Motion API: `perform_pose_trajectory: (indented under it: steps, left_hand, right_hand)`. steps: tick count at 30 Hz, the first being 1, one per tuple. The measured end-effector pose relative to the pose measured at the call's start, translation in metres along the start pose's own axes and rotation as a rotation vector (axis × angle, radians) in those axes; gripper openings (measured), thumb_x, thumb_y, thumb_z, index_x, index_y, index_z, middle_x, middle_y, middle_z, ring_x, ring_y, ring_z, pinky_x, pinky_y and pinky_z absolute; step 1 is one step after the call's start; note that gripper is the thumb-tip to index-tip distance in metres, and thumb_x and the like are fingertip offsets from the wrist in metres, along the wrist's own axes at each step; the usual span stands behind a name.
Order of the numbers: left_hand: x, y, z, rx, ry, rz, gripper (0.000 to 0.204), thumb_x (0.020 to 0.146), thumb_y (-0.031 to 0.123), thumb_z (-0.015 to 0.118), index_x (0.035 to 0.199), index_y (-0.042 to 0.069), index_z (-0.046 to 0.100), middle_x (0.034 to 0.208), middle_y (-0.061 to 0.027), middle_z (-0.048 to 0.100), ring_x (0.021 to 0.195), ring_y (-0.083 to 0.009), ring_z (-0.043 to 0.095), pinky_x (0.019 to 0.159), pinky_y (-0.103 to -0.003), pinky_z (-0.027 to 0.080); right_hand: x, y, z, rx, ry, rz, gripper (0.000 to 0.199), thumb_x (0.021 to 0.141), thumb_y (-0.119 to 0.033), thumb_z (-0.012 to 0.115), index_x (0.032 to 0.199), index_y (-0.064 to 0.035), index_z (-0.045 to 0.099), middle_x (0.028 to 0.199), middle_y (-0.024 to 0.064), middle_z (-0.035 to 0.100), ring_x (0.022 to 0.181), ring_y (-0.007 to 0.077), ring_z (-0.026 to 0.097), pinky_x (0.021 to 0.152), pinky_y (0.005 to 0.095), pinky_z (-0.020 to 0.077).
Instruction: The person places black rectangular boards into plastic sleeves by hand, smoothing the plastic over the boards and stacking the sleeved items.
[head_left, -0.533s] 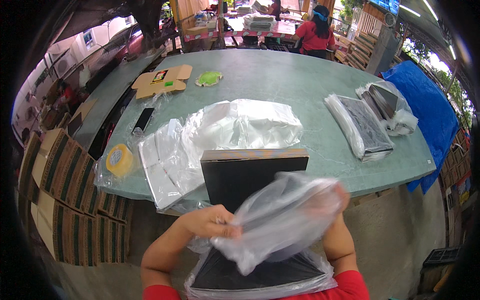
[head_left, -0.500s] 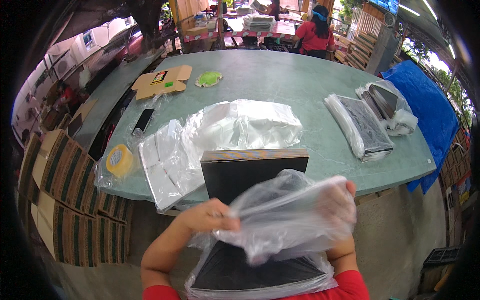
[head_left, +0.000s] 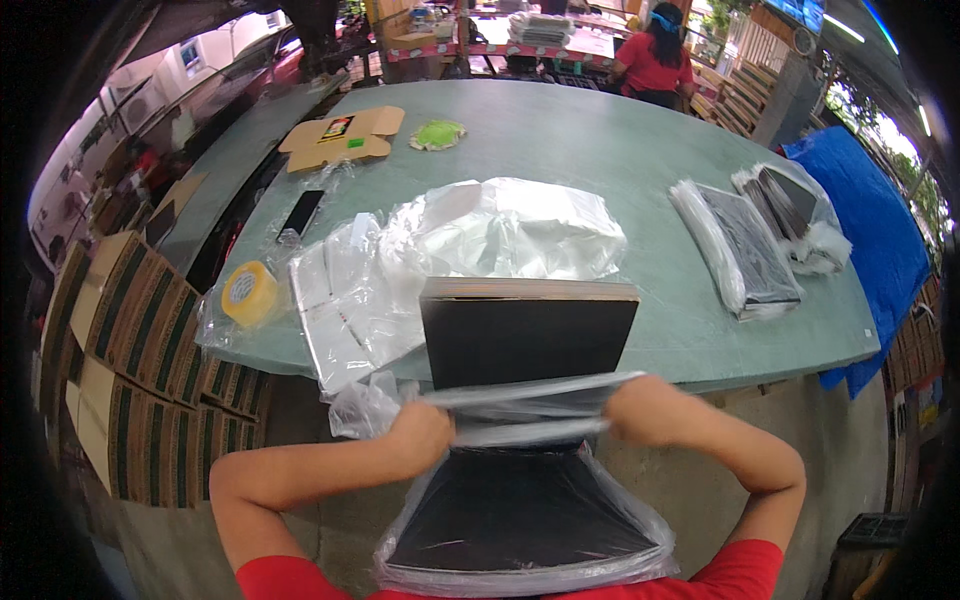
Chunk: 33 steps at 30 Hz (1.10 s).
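Note:
My left hand (head_left: 422, 432) and my right hand (head_left: 642, 408) are both closed on a clear plastic bag (head_left: 530, 408), its mouth pulled taut sideways between them. Just beyond the bag, a stack of flat black panels (head_left: 530, 335) stands on edge at the table's near side, its lower part behind the plastic. Close to my body a black panel or stack in clear plastic wrap (head_left: 520, 515) lies below my hands. A crumpled piece of clear plastic (head_left: 368, 408) hangs by the table edge beside my left hand.
On the green table (head_left: 560, 130) lie clear plastic bags (head_left: 525, 225), a yellow tape roll (head_left: 250, 293), a black phone (head_left: 301, 215), flattened cardboard (head_left: 350, 138), a green pad (head_left: 437, 135) and wrapped black panels (head_left: 740, 250). Cartons (head_left: 150, 330) are stacked left; a person (head_left: 655, 60) stands beyond.
My hands have moved apart, stretching the bag that was bunched and lifted between them. The bag is now a narrow taut band in front of the standing stack. The view has shifted slightly.

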<state>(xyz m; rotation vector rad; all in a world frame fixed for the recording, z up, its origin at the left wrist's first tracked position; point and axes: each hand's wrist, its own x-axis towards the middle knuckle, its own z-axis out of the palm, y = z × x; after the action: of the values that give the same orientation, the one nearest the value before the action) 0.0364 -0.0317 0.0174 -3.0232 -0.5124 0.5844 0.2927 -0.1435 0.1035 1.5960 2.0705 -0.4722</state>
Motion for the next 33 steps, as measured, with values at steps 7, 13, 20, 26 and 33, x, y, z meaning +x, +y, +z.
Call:
perform_pose_trajectory:
  steps: [7,13,20,26,33]
  left_hand:
    - [-0.037,0.004,-0.073,-1.124,0.315,0.358,0.030,0.070,0.030,0.060,0.069,0.000,0.055,0.067,-0.0122,0.057,0.064,-0.0237,0.058,0.055,-0.035,0.043]
    - [-0.006,-0.085,-0.025,-0.556,1.296,-0.834,0.043,0.065,-0.003,0.051,0.107,0.008,0.048,0.082,-0.0121,0.054,0.069,-0.0232,0.055,0.059,-0.032,0.046]
    - [0.001,-0.044,-0.047,-0.354,0.909,-0.414,0.060,0.063,-0.006,0.050,0.119,0.016,0.044,0.104,-0.0108,0.047,0.083,-0.0260,0.051,0.065,-0.033,0.045]
    - [-0.030,-0.030,-0.045,-0.346,0.980,-0.280,0.061,0.056,-0.010,0.051,0.113,0.012,0.050,0.094,-0.0096,0.051,0.078,-0.0252,0.052,0.060,-0.032,0.045]
    - [-0.035,-0.017,-0.036,-0.483,1.209,-0.198,0.055,0.050,-0.009,0.051,0.104,-0.001,0.053,0.095,-0.0143,0.053,0.081,-0.0266,0.054,0.069,-0.033,0.045]
  right_hand:
    - [-0.003,0.063,-0.003,0.981,1.661,0.451,0.011,0.075,-0.007,0.057,0.086,-0.0033,0.055,0.076,0.0029,0.057,0.057,0.0096,0.051,0.053,0.0211,0.0416]
    - [0.035,-0.012,0.004,0.462,1.305,0.053,0.050,0.056,0.005,0.050,0.104,-0.0093,0.052,0.101,0.0114,0.053,0.090,0.0296,0.050,0.077,0.0369,0.0406]
    - [0.024,0.028,0.030,0.213,1.189,0.338,0.066,0.055,0.016,0.043,0.116,-0.0089,0.046,0.115,0.0126,0.040,0.104,0.0312,0.039,0.089,0.0396,0.0318]
    - [-0.011,0.007,0.032,0.415,1.169,0.287,0.064,0.054,0.018,0.043,0.113,-0.0066,0.050,0.105,0.0152,0.043,0.093,0.0278,0.047,0.082,0.0329,0.0385]
    - [-0.017,0.002,0.032,0.518,1.402,0.251,0.053,0.053,0.018,0.047,0.099,-0.0058,0.058,0.089,0.0114,0.051,0.077,0.0238,0.055,0.068,0.0262,0.0441]
